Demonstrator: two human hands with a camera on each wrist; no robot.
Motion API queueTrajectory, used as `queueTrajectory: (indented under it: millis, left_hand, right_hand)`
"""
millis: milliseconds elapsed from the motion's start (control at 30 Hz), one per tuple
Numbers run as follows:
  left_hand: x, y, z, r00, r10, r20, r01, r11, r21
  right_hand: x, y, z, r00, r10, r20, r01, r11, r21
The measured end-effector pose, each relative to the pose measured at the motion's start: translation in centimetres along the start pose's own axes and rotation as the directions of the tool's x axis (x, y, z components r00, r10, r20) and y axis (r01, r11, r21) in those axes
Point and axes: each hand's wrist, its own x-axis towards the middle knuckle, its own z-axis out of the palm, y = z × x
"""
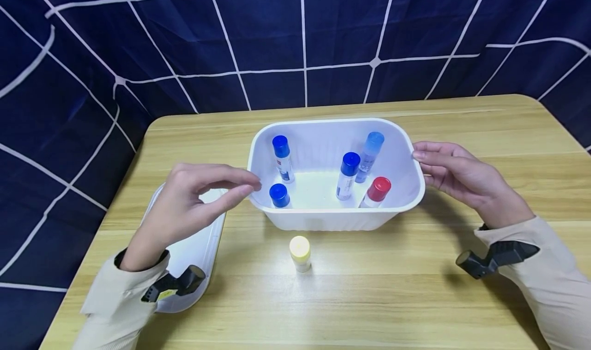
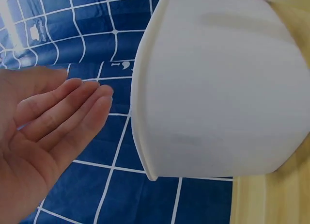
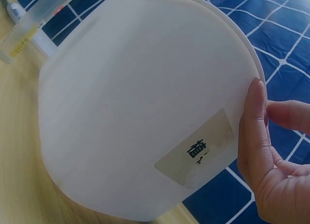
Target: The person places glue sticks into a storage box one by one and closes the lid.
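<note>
Now, in the head view, the white box (image 1: 325,219), containing five capped tubes (image 1: 346,181), is standing behind a yellow-capped tube (image 1: 301,256) on the table (image 1: 392,304). The left hand (image 1: 186,198) is hovering near, its thumb and forefinger leaving a narrow gap. In the left wrist view, this hand is holding nothing beside the box. In the right wrist view, the right hand (image 3: 264,161) is pinching the box's rim.

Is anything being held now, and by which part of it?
The right hand holds the white bin by its rim, at the right end; the left hand holds nothing.
</note>
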Motion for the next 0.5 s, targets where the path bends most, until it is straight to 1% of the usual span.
queueTrajectory:
  millis: [100, 200, 300, 433, 500]
  left_hand:
    - [-0.8, -0.2, 0.2, 0.998, 0.003, 0.057, -0.001, 0.999, -0.045]
    - [-1.6, -0.4, 0.5, 0.992, -0.013, 0.127, 0.024, 0.996, -0.085]
    - [-2.3, -0.6, 1.0, 0.986, -0.011, 0.167, 0.033, 0.991, -0.132]
    - [-3.2, -1.2, 2.3, 0.974, -0.017, 0.226, 0.062, 0.979, -0.195]
    - [-3.6, -1.5, 3.3, 0.966, -0.029, 0.258, 0.085, 0.974, -0.208]
  right_hand:
    - [0.0, 0.0, 0.0, 1.0, -0.001, -0.006, 0.001, 1.0, -0.004]
    - [0.0, 0.0, 0.0, 1.0, 0.0, -0.01, 0.0, 1.0, -0.008]
    - [0.1, 0.0, 0.1, 1.0, 0.0, -0.01, 0.0, 1.0, -0.006]
    - [0.0, 0.0, 0.2, 1.0, -0.006, -0.013, 0.006, 1.0, -0.004]
    - [0.0, 0.1, 0.1, 1.0, -0.008, -0.013, 0.008, 1.0, -0.007]
